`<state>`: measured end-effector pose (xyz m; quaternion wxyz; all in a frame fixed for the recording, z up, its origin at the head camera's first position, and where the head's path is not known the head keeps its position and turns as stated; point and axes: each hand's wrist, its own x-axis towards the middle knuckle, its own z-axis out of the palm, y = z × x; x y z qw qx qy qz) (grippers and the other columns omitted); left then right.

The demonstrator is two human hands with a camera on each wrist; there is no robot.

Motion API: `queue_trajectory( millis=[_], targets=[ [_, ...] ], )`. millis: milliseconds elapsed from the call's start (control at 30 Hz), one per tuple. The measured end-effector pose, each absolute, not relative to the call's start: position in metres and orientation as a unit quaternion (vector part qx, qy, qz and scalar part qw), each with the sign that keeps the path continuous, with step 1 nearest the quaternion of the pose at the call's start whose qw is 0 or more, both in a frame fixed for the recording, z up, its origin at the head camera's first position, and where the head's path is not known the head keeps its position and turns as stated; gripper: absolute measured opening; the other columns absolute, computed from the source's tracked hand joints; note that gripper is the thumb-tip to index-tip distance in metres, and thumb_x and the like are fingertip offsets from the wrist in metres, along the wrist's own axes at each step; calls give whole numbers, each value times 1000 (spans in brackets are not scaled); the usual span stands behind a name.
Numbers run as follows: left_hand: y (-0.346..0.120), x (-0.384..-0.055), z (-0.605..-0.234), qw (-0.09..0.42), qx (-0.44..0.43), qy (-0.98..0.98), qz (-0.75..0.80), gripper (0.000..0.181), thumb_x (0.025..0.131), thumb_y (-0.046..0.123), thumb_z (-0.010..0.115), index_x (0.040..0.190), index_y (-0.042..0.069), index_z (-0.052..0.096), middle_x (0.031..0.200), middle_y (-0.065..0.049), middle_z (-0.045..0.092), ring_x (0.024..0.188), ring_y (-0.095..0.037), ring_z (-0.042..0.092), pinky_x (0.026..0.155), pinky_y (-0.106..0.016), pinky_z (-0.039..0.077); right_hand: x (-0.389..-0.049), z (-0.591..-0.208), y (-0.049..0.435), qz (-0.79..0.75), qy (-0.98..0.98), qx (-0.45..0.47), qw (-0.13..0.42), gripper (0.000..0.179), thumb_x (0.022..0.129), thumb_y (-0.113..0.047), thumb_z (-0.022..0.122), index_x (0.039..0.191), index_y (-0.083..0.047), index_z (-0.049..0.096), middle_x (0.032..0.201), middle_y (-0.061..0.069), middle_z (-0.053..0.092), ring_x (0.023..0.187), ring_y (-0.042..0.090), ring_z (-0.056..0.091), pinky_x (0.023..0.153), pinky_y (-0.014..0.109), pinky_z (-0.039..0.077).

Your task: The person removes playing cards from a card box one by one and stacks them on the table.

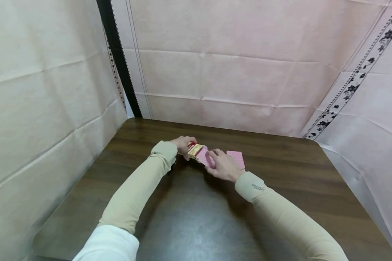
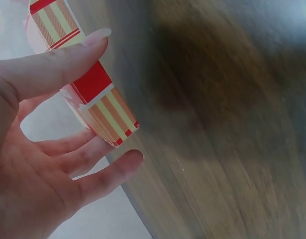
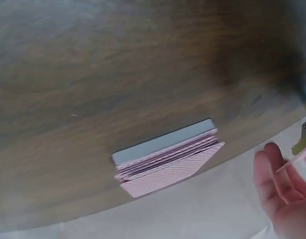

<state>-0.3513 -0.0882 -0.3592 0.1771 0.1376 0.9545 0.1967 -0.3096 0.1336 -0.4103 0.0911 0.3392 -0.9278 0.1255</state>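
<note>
My left hand point(image 1: 184, 145) grips a red and yellow striped card box point(image 1: 195, 150) above the table. In the left wrist view the thumb lies across the box's narrow side point(image 2: 95, 84), with fingers behind it. Pink patterned playing cards point(image 1: 205, 156) are at the box's right end; how far they sit inside cannot be told. My right hand point(image 1: 224, 166) pinches these cards, and a thin card edge point(image 3: 298, 157) shows by its fingers in the right wrist view. Beyond the right hand, a stack of pink-backed cards point(image 1: 237, 158) rests on the table, its layers slightly uneven point(image 3: 167, 164).
The dark wooden table point(image 1: 281, 174) has rounded far corners. Pale creased cloth point(image 1: 235, 79) hangs behind it and along both sides, with a black strip point(image 1: 119, 54) at the left corner and a floral border point(image 1: 351, 87) on the right.
</note>
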Motion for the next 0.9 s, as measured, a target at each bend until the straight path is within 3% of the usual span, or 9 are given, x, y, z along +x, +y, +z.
queue_trajectory(
  millis=[133, 233, 333, 533, 900],
  targets=[
    [-102, -346, -362, 179, 113, 956, 203, 72, 72, 4, 82, 134, 14, 47, 134, -14, 51, 120, -30, 46, 106, -46, 37, -310, -415, 138, 114, -926, 338, 121, 54, 84, -38, 65, 129, -11, 51, 112, 14, 57, 85, 24, 61, 76, 39, 53],
    [-109, -343, -368, 189, 100, 954, 211, 71, 74, 6, 81, 135, 15, 46, 136, -14, 49, 122, -31, 45, 107, -48, 36, -311, -421, 146, 115, -937, 287, 161, 51, 87, -41, 62, 125, -9, 50, 101, 15, 54, 74, 25, 56, 67, 39, 51],
    [-110, -342, -373, 190, 97, 954, 211, 70, 75, 6, 80, 134, 15, 46, 136, -13, 49, 121, -30, 44, 108, -49, 35, -314, -428, 158, 97, -957, 210, 178, 50, 90, -46, 57, 118, -6, 49, 95, 17, 53, 79, 31, 55, 67, 43, 48],
    [-106, -347, -373, 184, 107, 955, 209, 73, 72, 6, 83, 134, 15, 46, 134, -13, 50, 119, -29, 46, 106, -48, 37, -321, -438, 180, 60, -981, 112, 148, 47, 92, -48, 52, 105, -3, 52, 95, 22, 57, 86, 38, 58, 69, 52, 49],
    [-99, -346, -374, 181, 117, 955, 205, 73, 71, 6, 84, 133, 14, 47, 134, -13, 51, 119, -29, 46, 105, -48, 37, -318, -442, 183, 30, -990, 75, 117, 54, 92, -53, 50, 111, -2, 54, 97, 25, 60, 89, 41, 58, 70, 54, 49]
  ],
)
